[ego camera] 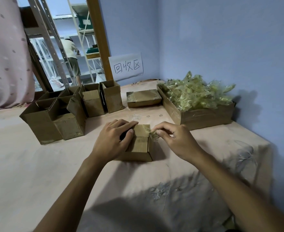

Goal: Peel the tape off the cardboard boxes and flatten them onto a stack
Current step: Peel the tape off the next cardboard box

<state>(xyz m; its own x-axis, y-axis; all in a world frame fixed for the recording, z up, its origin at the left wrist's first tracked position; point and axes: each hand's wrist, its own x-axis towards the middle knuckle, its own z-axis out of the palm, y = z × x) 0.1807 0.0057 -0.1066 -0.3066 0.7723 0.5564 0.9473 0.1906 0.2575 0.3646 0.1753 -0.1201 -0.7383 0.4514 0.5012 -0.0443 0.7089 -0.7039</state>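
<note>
Left grip (116,139): wrapped over the left side of the small box (140,144), thumb on the top flap, pinning it down.
Right grip (173,138): pinching a scrunched tail of tape (152,133) right at its fingertips, by the box's top right edge.
Box: sits between the two grips on the bed cover (37,164), flaps look shut.
Step, I reckon: mid-peel. Can't tell how much tape is left stuck on.
How I'd do it: pull low and along the seam, away from the left grip. Keep that thumb close to the peel line so the flap doesn't lift. Re-pinch nearer the box once the tail gets long.
Watch out: thin tape like this probably snaps or rips the cardboard skin if yanked upward.
Tape bin (205,116): beyond and right of the right grip, heaped with peeled tape.
Flat stack (143,97): straight beyond both grips.
Open boxes (65,118): beyond and left of the left grip.
</note>
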